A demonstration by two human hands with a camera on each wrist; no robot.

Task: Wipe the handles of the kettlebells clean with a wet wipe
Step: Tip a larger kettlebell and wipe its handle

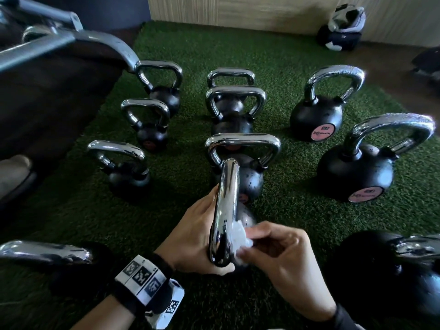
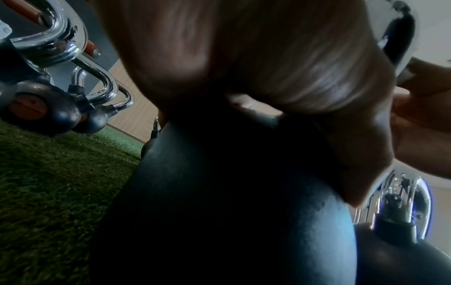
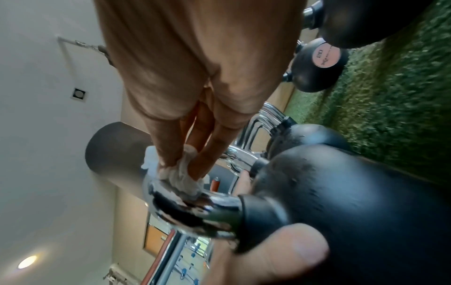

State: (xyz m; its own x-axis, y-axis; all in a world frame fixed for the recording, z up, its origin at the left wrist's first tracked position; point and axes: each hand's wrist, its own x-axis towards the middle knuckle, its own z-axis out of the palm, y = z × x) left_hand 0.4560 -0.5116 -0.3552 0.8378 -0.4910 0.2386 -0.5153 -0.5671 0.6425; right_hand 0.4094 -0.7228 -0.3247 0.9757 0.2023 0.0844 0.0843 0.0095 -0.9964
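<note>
The nearest kettlebell's chrome handle point(image 1: 225, 210) runs lengthwise away from the person, its long axis pointing toward the far wall; its black body point(image 3: 354, 202) is mostly hidden beneath the hands in the head view. The left hand point(image 1: 192, 236) curls round the handle's near end and left side. The right hand point(image 1: 281, 258) pinches a crumpled white wet wipe point(image 1: 238, 239) against the handle's right side. Other kettlebells point(image 1: 316, 115) stand upright on the green turf point(image 1: 285, 75); two at the right carry pink discs, one reading "20", the brand lettering too blurred to read. Kettlebells at the lower corners are cut off by the edges.
</note>
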